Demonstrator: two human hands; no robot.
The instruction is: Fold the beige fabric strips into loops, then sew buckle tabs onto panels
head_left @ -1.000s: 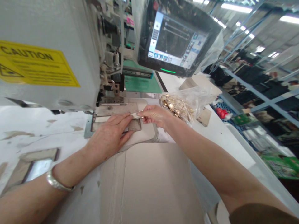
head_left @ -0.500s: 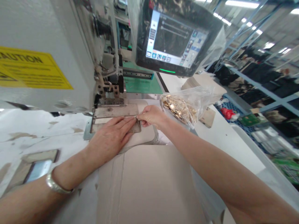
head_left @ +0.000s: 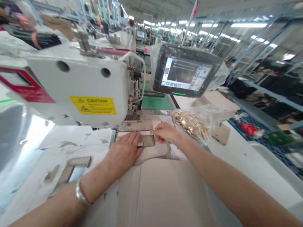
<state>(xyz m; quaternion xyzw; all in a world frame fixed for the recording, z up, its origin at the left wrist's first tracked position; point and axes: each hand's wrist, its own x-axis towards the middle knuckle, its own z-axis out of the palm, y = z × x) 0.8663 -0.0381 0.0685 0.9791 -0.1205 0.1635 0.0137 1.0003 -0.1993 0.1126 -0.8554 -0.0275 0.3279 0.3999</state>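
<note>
The left hand (head_left: 123, 154) lay open and flat, its fingers spread, pressing on a beige panel (head_left: 153, 153) and reaching the edge of a metal template (head_left: 147, 141) that sat on the panel. The right hand (head_left: 167, 133) was closed in a pinch on a thin pale strip (head_left: 155, 132) at the template's right side. The template lay just below the sewing machine (head_left: 78, 85), which stood at 11 o'clock with a yellow caution label (head_left: 92, 105) on its face. A green plate (head_left: 156, 102) lay at 12 o'clock, and a touchscreen (head_left: 186, 74) hung at 1 o'clock. A clear bag of gold fittings (head_left: 191, 126) sat at 2 o'clock, just beside the right hand. A cardboard sheet (head_left: 161, 192) lay at 6 o'clock, under the forearms. A metal bangle (head_left: 80, 196) circled the left wrist.
</note>
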